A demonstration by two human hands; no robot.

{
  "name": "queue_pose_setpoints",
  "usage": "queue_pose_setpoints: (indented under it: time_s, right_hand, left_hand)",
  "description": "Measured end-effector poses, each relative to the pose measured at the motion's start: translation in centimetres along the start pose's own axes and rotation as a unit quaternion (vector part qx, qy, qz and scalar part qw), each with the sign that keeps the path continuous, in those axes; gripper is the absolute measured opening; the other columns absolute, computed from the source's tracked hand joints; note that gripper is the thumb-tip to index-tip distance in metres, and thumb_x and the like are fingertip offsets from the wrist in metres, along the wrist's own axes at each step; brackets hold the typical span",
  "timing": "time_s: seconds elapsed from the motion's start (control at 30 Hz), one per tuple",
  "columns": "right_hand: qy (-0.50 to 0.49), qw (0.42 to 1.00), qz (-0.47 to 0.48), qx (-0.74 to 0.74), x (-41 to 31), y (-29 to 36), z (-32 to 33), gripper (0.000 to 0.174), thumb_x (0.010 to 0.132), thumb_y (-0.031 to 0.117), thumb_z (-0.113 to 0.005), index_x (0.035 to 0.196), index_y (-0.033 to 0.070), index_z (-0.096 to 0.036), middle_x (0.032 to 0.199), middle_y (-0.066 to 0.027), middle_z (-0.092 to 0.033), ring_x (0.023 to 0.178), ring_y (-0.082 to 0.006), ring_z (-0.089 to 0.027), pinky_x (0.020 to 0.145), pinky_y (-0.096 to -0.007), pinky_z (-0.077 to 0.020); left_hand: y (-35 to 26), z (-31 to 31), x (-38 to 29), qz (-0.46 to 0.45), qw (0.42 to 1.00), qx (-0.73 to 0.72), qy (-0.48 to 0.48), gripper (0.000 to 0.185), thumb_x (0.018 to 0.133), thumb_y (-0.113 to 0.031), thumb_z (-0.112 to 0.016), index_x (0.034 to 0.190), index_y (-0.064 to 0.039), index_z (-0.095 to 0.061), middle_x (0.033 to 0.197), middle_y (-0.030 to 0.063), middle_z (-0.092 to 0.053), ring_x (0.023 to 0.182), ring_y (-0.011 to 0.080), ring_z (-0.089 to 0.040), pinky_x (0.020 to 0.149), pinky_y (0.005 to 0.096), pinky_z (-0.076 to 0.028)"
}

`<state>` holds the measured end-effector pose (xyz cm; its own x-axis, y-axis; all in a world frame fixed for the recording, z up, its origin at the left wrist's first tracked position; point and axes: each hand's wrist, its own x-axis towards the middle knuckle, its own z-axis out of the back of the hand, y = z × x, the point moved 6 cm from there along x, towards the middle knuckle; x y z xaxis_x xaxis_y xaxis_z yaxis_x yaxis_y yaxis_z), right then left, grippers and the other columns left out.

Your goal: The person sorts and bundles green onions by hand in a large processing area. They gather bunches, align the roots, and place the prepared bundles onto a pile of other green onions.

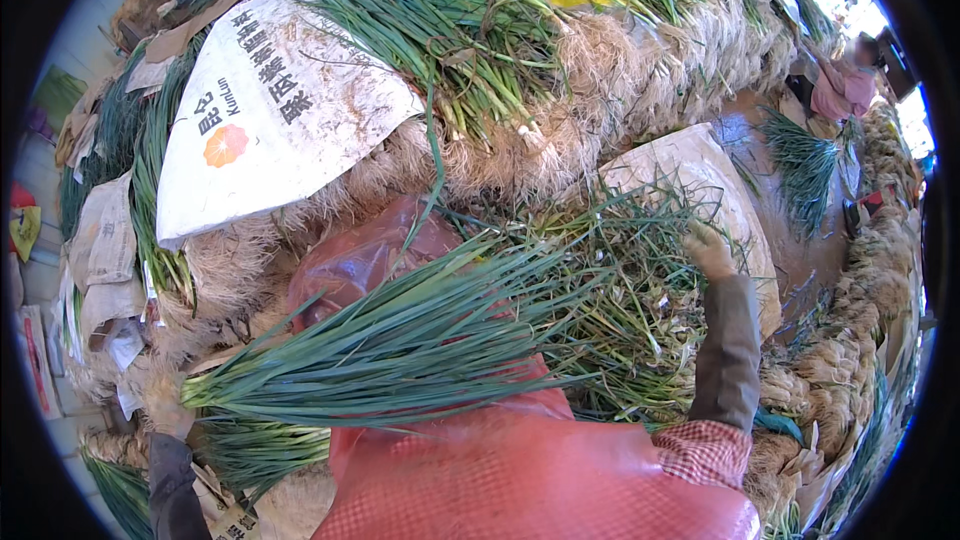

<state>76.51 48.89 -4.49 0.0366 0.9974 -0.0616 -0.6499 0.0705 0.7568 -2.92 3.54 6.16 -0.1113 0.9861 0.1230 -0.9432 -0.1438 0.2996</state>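
Note:
My left hand [171, 406], at the lower left, is closed around the root end of a bundle of green onions [390, 345]; the long green leaves fan out to the right across my lap and red apron [480, 465]. My right hand [709, 249] is raised at the right, over a heap of loose leaves and trimmings [622, 300]. Its fingers look bent, and whether it holds some of the leaf scraps cannot be made out. Another bunch of green onions [262, 446] lies beneath the held one, beside my left forearm.
Rooted green onions [480, 37] are piled along the far side, partly under a white printed sack [300, 105]. A pale sack [690, 157] lies under the trimmings. More onions with dense roots [847, 337] line the right. A person in pink [844, 90] is at the upper right.

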Motion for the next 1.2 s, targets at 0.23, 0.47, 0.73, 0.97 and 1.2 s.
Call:
queue_pose_setpoints:
  time_s: [0.23,0.47,0.73,0.97,1.2]
  right_hand:
    - [0.075,0.997,0.027,0.022,-1.9,11.2,-8.5,0.025,0.089,0.025,-0.065,0.109,0.011,-0.070,0.107,-0.0119,-0.068,0.095,-0.0221,-0.065,0.085,-0.0329,-0.0522]
    - [0.352,0.861,0.361,-0.068,-5.2,22.9,-22.6,0.038,0.087,0.029,-0.065,0.122,0.012,-0.063,0.106,-0.0168,-0.063,0.099,-0.0318,-0.061,0.089,-0.0368,-0.0480]
    - [0.256,0.924,0.142,0.248,-1.9,19.3,-20.2,0.012,0.093,0.018,-0.058,0.094,0.010,-0.067,0.090,-0.0026,-0.066,0.066,-0.0081,-0.056,0.057,-0.0228,-0.0464]
    - [0.362,0.895,0.203,0.166,-7.0,23.4,-19.6,0.012,0.088,0.010,-0.061,0.098,0.007,-0.067,0.089,-0.0064,-0.066,0.072,-0.0151,-0.062,0.063,-0.0280,-0.0502]
    - [0.369,0.836,0.405,0.020,-9.6,25.7,-21.6,0.018,0.080,0.014,-0.070,0.097,0.007,-0.069,0.086,-0.0109,-0.064,0.086,-0.0280,-0.062,0.077,-0.0374,-0.0505]
  left_hand:
    - [0.3,0.8,0.0,-0.019,0.999,0.025,-0.007,0.042,0.064,-0.017,-0.070,0.104,-0.007,-0.063,0.101,0.0143,-0.059,0.098,0.0380,-0.056,0.089,0.0494,-0.043]
    - [0.9,2.4,-0.4,-0.037,0.996,0.055,-0.057,0.047,0.060,-0.015,-0.071,0.105,-0.008,-0.063,0.101,0.0131,-0.060,0.101,0.0383,-0.055,0.094,0.0513,-0.040]
    - [-0.6,3.7,0.0,-0.009,0.998,0.052,-0.027,0.035,0.065,-0.020,-0.068,0.098,-0.011,-0.064,0.095,0.0115,-0.059,0.098,0.0350,-0.055,0.094,0.0511,-0.038]
    - [0.2,2.5,-1.0,-0.015,0.996,0.077,-0.048,0.044,0.062,-0.015,-0.068,0.106,-0.011,-0.063,0.099,0.0113,-0.059,0.099,0.0362,-0.055,0.092,0.0512,-0.040]
    - [-0.4,4.1,-0.5,-0.016,0.996,0.042,-0.072,0.047,0.061,-0.007,-0.065,0.107,-0.008,-0.061,0.100,0.0124,-0.060,0.097,0.0364,-0.057,0.090,0.0515,-0.042]
